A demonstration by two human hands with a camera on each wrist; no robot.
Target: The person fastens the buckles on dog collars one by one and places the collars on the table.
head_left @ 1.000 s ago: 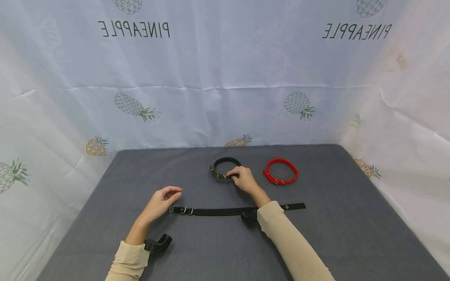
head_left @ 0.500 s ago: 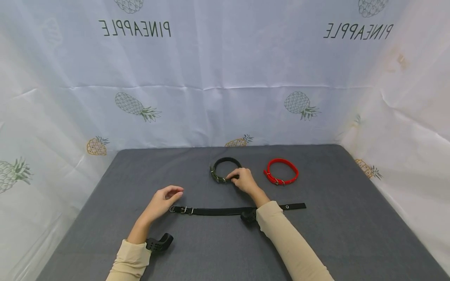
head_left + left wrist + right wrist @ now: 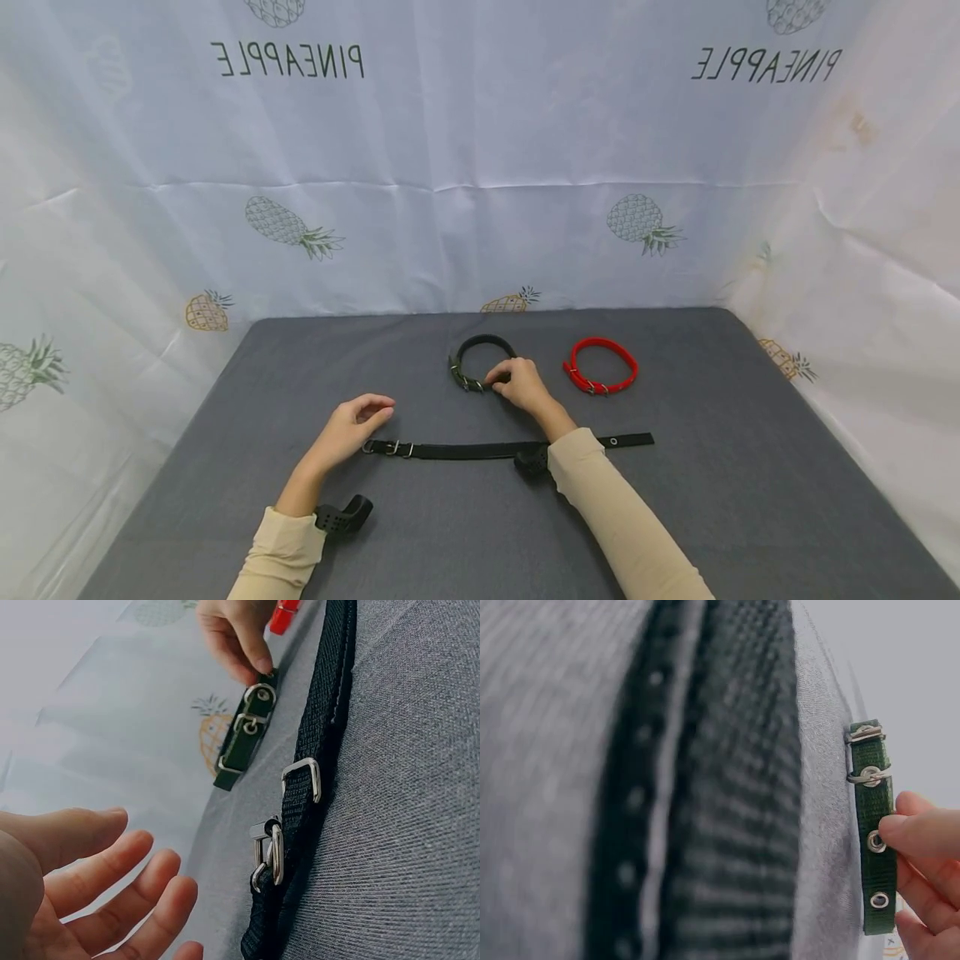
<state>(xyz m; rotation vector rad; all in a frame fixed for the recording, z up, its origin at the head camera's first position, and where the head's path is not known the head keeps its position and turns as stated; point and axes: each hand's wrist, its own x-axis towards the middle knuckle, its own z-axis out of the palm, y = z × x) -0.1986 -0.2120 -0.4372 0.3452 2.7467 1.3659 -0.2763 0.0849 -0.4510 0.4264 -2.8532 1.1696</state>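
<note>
A dark green collar (image 3: 459, 375), buckled into a ring with metal eyelets, stands toward the back middle of the table. My right hand (image 3: 522, 385) pinches its front band; in the right wrist view the thumb (image 3: 911, 832) lies over the green band (image 3: 873, 881) beside an eyelet, fingers behind it. My left hand (image 3: 347, 429) hovers with loosely bent fingers and nothing in them, just above the buckle end of a straight black collar (image 3: 465, 452). In the left wrist view that collar's metal buckle (image 3: 270, 851) lies right of the left fingers (image 3: 169, 904).
A red collar (image 3: 602, 390), also closed into a ring, lies right of the green one. My right forearm (image 3: 615, 508) crosses over the black collar. A grey cloth (image 3: 427, 533) covers the table; a white pineapple-print curtain (image 3: 450, 242) hangs behind and at both sides.
The green collar's front band has come slightly toward me with my right hand still pinching it. My left hand has drifted a little to the right. The black and red collars stay put.
</note>
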